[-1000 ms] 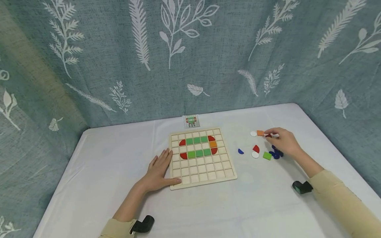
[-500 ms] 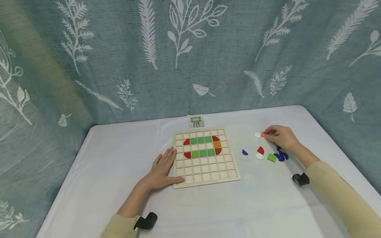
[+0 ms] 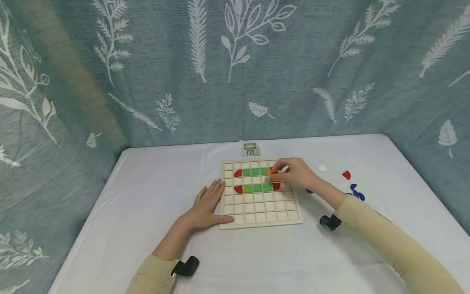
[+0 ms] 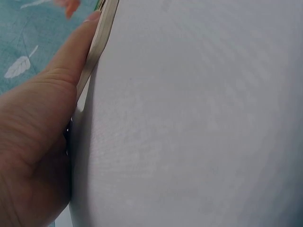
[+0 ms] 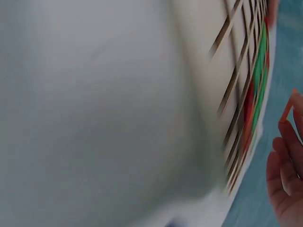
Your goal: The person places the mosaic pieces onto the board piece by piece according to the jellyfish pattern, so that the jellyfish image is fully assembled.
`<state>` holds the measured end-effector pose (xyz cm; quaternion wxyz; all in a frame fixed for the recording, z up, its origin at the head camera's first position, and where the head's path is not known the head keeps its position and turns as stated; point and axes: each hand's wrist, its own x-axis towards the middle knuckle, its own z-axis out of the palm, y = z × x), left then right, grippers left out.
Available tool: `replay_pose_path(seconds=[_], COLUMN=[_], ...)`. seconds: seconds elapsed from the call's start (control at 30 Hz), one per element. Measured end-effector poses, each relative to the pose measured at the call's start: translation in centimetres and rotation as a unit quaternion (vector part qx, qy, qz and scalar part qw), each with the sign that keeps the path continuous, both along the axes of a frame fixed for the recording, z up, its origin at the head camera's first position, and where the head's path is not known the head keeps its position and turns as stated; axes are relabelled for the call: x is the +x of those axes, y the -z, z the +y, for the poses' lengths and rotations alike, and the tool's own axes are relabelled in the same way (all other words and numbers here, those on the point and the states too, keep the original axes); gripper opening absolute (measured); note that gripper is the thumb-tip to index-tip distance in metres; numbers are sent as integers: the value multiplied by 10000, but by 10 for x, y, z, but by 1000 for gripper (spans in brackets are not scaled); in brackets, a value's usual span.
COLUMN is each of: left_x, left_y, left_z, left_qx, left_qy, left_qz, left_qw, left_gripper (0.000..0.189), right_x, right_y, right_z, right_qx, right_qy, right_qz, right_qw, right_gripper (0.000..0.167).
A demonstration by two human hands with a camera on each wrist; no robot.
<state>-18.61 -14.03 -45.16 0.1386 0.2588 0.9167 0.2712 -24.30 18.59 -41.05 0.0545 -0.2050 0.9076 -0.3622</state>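
My right hand (image 3: pixel 295 172) pinches an orange square tile (image 3: pixel 269 173) between thumb and fingertips, over the upper right of the wooden grid board (image 3: pixel 260 218). In the right wrist view the tile (image 5: pixel 288 105) is held edge-on, above the board's surface. Green square tiles (image 3: pixel 255 188) fill two rows of the grid, with red quarter-circle tiles (image 3: pixel 238 189) at their ends. My left hand (image 3: pixel 205 208) rests at the board's left side, fingers straight along the edge and thumb on the lower left corner. The left wrist view shows that thumb (image 4: pixel 71 54) against the board's rim.
A small pattern card (image 3: pixel 250 148) lies behind the board. To the right are a white round tile (image 3: pixel 322 168), a red quarter-circle tile (image 3: pixel 346 175) and several blue pieces (image 3: pixel 358 194). The right forearm hides other pieces. A patterned curtain (image 3: pixel 213 102) hangs behind the table.
My right hand has picked up the orange tile from the loose pieces on the right and carried it left over the board. The left hand stays at the board's edge; the head view has shifted.
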Motion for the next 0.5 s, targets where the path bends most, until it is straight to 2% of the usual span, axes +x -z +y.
replay_pose_path(seconds=[0.1,0.23,0.37,0.5], left_x=[-2,-2,-2,-1], left_y=[0,0,1,1], left_z=[1,2,2,-1], left_qx=[-77,-110,-137,-158], left_qy=[-6,38,66,24], left_qz=[-15,20,57,17], left_qw=[10000,9999,9999,9999], left_gripper=[111,111,110,111], right_x=[-6,-12,-16,-16], right_y=[1,7,12,13], right_z=[-35,-68,-86,-95], right_qx=[13,359,694,693], right_qy=[-631,-1244,-1497,-1667], right_qz=[132,566,955,1100], right_qw=[9979,9900,9817,9774], right_gripper=[10,9,7,4])
